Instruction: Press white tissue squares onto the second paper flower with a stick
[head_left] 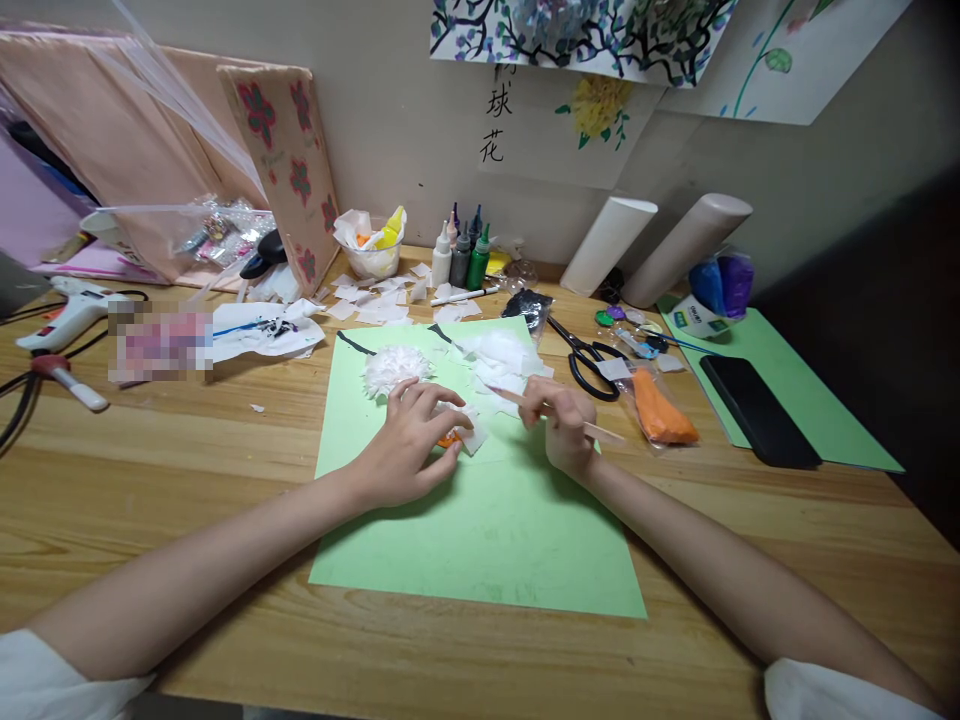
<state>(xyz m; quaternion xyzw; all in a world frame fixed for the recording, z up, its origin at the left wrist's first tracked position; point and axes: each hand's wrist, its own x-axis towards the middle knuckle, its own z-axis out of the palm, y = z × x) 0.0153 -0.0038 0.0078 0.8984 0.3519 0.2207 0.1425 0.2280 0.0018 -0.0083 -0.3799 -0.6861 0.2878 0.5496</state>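
Note:
A sheet of green paper (pixel 480 540) lies on the wooden table in front of me. My left hand (pixel 405 440) rests on it with fingers apart and slightly bent. Under its fingertips and thumb is a small white tissue square (pixel 474 436) with an orange bit (pixel 450 438) on it, partly hidden. Just beyond the fingers sits a ruffled white tissue puff (pixel 394 370) beside a black strip (pixel 355 343). My right hand (pixel 562 425) is closed around a thin wooden stick (pixel 606 434), whose far end points at loose white tissue pieces (pixel 504 362).
Black-handled scissors (pixel 585 360), a bag of orange clay (pixel 661 410) and a black phone (pixel 761 412) lie to the right. Paint bottles (pixel 459 255), paper scraps (pixel 379 300) and a plastic cup (pixel 369 258) stand or lie behind. A glue gun (pixel 67 310) is at far left.

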